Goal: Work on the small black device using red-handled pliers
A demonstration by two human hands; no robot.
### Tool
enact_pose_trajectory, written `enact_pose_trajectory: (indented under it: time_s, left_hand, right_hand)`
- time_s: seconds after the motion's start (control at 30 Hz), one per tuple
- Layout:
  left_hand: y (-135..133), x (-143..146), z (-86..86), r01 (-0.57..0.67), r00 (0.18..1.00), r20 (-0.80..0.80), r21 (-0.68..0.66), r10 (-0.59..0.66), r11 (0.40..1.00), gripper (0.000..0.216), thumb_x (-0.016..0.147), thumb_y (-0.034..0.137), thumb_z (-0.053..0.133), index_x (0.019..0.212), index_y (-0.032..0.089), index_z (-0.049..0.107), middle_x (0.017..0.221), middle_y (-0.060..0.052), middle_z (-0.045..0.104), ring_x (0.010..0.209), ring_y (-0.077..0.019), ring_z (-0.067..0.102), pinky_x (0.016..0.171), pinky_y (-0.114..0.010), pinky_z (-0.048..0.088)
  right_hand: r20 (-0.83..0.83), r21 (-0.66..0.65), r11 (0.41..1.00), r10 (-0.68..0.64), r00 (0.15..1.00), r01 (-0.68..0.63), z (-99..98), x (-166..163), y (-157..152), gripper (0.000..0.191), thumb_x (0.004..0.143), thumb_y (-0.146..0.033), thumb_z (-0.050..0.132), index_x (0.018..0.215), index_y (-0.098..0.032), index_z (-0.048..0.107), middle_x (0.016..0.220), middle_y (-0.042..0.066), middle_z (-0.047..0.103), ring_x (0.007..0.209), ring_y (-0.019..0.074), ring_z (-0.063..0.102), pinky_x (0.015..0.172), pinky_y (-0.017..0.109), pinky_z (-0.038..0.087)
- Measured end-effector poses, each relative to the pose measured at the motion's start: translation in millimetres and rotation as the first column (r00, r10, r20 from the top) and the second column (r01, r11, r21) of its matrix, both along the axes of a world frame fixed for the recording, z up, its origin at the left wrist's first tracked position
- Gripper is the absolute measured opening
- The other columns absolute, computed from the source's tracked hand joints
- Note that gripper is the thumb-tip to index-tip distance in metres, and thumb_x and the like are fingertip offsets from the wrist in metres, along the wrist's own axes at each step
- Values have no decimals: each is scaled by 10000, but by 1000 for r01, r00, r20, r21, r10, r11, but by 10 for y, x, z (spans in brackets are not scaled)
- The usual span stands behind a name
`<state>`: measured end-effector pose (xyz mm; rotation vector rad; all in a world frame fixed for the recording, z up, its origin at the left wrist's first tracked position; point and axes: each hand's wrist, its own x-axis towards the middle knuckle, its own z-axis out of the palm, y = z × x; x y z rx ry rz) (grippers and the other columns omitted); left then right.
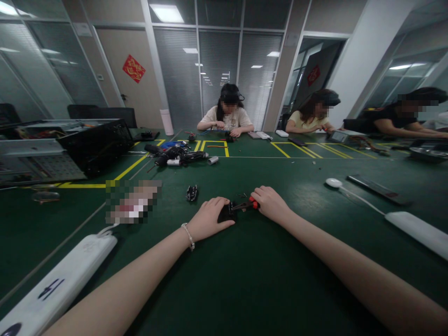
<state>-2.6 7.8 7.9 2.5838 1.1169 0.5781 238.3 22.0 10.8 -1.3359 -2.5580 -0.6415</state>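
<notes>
Near the middle of the green table, my left hand (211, 216) is closed around a small black part (227, 213), holding it down on the tabletop. My right hand (271, 203) grips pliers with red handles (254, 202). The dark jaws of the pliers point left and reach the edge of the black part; whether they pinch anything is too small to tell. Several thin metal pieces (241, 195) lie just beyond the pliers. A second black part with metal bits (192, 193) rests to the left of my left hand.
Left stand an open computer case (94, 147) and a white power strip (63, 280). Farther back lies a heap of cables (177, 154). To the right are another white strip (416, 228), a white mouse-like object (333, 183) and a dark flat bar (376, 188). Several people work across the table.
</notes>
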Motion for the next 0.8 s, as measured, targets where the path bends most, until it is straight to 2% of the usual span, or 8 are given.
enact_pose_trajectory:
  time_s: [0.8]
  left_hand:
    - [4, -3, -15, -3, 1000, -16, 1, 3, 1000, 525, 752, 517, 522, 1163, 212, 405, 1168, -69, 482, 1048, -251, 471, 878, -397, 364]
  right_hand:
    - [13, -20, 1000, 0, 1000, 0, -9, 27, 18, 212, 676, -53, 458, 836, -134, 571, 824, 78, 555, 748, 176, 450, 678, 280, 321]
